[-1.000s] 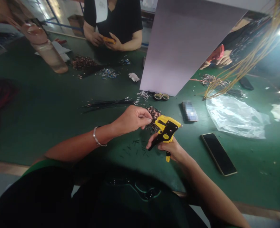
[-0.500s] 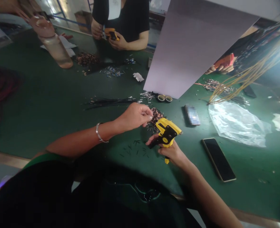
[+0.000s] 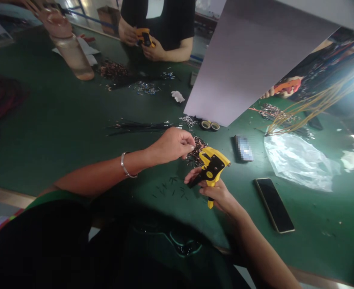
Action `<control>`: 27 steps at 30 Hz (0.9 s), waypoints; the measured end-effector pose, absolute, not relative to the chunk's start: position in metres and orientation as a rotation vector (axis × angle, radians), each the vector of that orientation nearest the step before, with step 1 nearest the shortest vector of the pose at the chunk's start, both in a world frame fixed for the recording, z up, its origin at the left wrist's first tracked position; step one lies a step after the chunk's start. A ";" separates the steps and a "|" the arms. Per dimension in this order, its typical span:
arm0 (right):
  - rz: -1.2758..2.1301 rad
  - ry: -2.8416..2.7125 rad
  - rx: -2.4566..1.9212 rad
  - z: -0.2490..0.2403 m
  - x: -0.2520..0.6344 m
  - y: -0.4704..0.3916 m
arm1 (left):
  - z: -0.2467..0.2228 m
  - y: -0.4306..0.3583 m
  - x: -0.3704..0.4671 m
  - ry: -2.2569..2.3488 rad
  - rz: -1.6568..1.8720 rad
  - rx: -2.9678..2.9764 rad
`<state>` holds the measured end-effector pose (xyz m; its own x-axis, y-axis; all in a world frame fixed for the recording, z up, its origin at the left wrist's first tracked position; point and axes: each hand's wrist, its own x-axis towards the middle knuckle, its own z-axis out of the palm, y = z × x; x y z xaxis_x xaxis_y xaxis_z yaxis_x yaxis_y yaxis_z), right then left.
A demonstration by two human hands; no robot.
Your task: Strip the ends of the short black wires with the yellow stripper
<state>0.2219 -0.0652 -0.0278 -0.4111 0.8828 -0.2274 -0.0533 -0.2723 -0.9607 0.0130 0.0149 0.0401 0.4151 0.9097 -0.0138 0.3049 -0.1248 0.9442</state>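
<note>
My right hand (image 3: 221,194) is wrapped round the handles of a yellow and black wire stripper (image 3: 215,162), its head pointing up and away from me. Just left of the tool, my left hand (image 3: 174,145) is closed in a pinch; whatever is between its fingertips is too small to make out. Past those fingertips lies a heap of short copper-coloured pieces (image 3: 199,143), partly hidden by the hand and the tool. Black wires (image 3: 140,127) stretch over the table beyond my left hand. Small black snippets (image 3: 173,188) are scattered nearer to me.
Small silvery pieces (image 3: 189,120) and two tape rolls (image 3: 210,125) lie at the foot of a pale upright panel (image 3: 233,60). To the right are a phone (image 3: 274,205), a blurred-out small object (image 3: 243,148) and a clear plastic bag (image 3: 303,160). A co-worker (image 3: 158,44) holds another tool opposite; a bottle (image 3: 73,56) stands left.
The view has shifted slightly. My two hands keep nearly the same pose beside the heap, the wire stripper still in my right. The co-worker's tool opposite has turned a little.
</note>
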 end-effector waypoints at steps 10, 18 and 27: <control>1.852 -1.229 -1.023 -0.028 0.236 -0.059 | 0.039 0.017 0.012 1.050 0.664 1.556; 1.834 -1.233 -1.048 -0.027 0.237 -0.057 | 0.039 0.018 0.014 0.963 0.626 1.500; 1.833 -1.274 -1.038 -0.025 0.236 -0.056 | 0.036 0.015 0.017 0.882 0.619 1.455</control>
